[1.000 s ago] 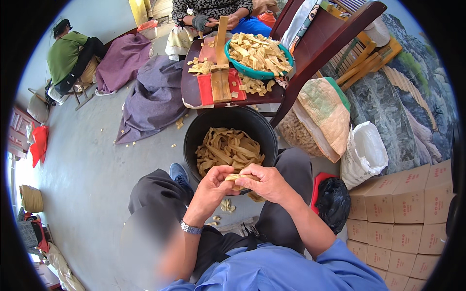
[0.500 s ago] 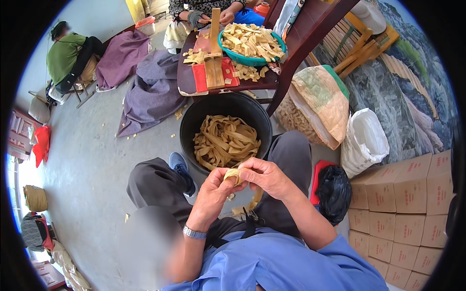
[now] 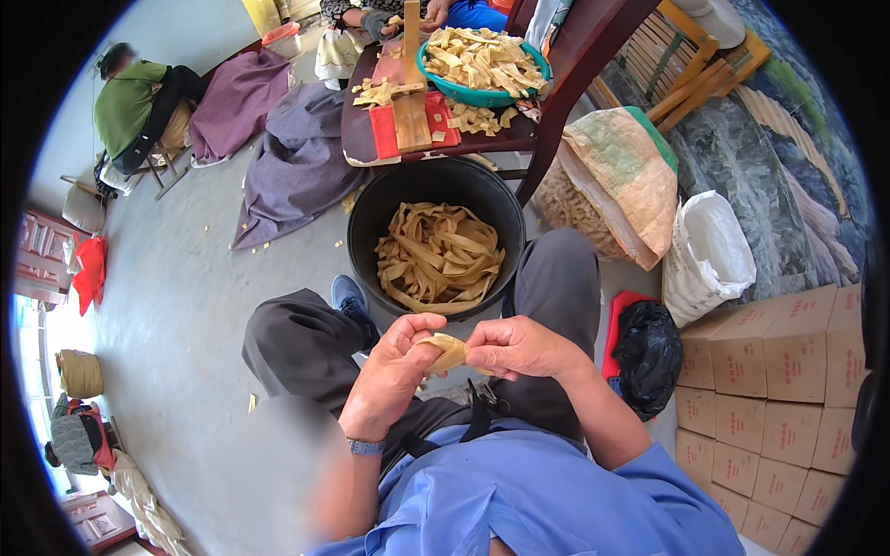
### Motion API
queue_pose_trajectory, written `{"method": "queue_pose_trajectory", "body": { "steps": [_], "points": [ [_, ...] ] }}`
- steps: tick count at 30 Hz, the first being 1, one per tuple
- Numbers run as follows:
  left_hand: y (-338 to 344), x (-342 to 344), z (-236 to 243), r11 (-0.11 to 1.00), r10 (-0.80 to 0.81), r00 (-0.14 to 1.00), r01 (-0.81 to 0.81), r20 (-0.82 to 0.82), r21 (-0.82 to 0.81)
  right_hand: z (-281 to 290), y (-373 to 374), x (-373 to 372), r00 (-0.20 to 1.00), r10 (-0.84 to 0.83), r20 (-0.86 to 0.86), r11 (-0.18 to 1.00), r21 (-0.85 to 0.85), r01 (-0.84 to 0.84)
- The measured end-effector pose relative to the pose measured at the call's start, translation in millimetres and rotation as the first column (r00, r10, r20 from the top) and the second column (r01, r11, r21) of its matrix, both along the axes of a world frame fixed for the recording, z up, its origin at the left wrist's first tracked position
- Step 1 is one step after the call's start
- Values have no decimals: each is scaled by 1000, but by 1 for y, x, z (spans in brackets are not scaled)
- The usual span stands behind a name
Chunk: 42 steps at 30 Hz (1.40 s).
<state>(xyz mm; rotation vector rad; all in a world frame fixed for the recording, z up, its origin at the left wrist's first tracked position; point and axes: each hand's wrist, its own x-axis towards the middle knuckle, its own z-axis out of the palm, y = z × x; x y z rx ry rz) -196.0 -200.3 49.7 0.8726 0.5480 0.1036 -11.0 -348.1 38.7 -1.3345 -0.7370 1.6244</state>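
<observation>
Over my lap I hold a small folded yellowish strip (image 3: 445, 350) between both hands. My left hand (image 3: 382, 380) is closed around its left part, thumb on top. At the other end my right hand (image 3: 521, 348) pinches the strip between thumb and fingertips. Just beyond my hands, between my feet and the chair, a black tub (image 3: 360, 243) holds a tangle of long, flat, tan strips (image 3: 438, 255).
On a dark red chair (image 3: 366, 153) ahead are a wooden tool (image 3: 409, 119) and a teal basin (image 3: 482, 95) of folded pieces. Another person's gloved hand (image 3: 375, 23) is behind it. Right: a patterned sack (image 3: 619, 171), white sack (image 3: 712, 255), black bag (image 3: 644, 357), stacked cartons (image 3: 779, 398).
My right hand has drawn a little to the right, stretching out the piece's end. The left hand has opened slightly around it. The whole view has shifted a little.
</observation>
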Motion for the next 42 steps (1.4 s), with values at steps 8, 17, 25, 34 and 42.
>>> {"method": "queue_pose_trajectory", "body": {
  "steps": [8, 17, 25, 34, 42],
  "points": [
    [19, -21, 30, 874, -334, 852, 440, -403, 207, 15, -18, 24, 914, -22, 404, 999, 52, 2],
    [16, -19, 26, 676, -564, 765, 644, -311, 358, 30, 4, -14, 859, 249, 446, 945, 83, -317],
    [25, -28, 30, 304, -586, 663, 713, -467, 631, 17, -6, -16, 794, 301, 528, 929, 26, -369],
    [27, -26, 43, 680, -599, 703, 699, -383, 221, 37, -17, -22, 403, -88, 911, 820, 296, -490],
    [24, -29, 48, 957, -291, 926, 281, -240, -74, 24, -14, -24, 516, -221, 828, 836, 433, -337]
  ]
}}
